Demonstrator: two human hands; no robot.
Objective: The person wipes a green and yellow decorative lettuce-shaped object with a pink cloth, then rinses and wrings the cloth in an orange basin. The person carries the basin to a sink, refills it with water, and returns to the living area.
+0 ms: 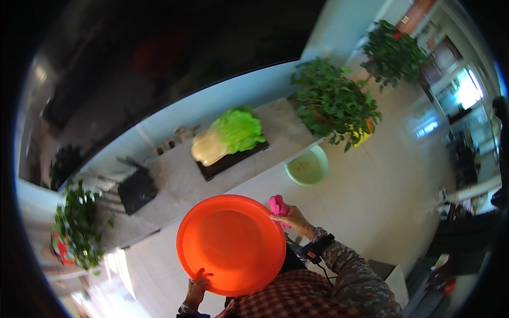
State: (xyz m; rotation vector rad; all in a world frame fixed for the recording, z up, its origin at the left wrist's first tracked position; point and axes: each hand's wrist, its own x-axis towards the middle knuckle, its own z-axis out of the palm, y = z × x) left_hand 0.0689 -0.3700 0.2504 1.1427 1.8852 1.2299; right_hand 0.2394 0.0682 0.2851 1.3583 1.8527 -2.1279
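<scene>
An orange plastic basin point(230, 238) is held in front of my body, with its inside facing up toward me. My left hand point(197, 290) grips its rim at the lower left, thumb over the edge. On the right side my right hand point(295, 220) holds the rim and also a bunched pink cloth point(279, 206). Beyond the basin stands a long stone-topped cabinet point(171, 190). On it, a cabbage-shaped ornament point(228, 135) in cream and green rests on a dark stand point(234, 163).
A pale green basin point(307, 169) sits on the tiled floor point(358, 190) beside the cabinet. Leafy potted plants point(334, 99) point(77, 226) flank the cabinet's ends, and another plant point(393, 53) stands farther off. A large dark television screen point(167, 43) hangs above. A black box-like object point(137, 190) lies on the cabinet's left.
</scene>
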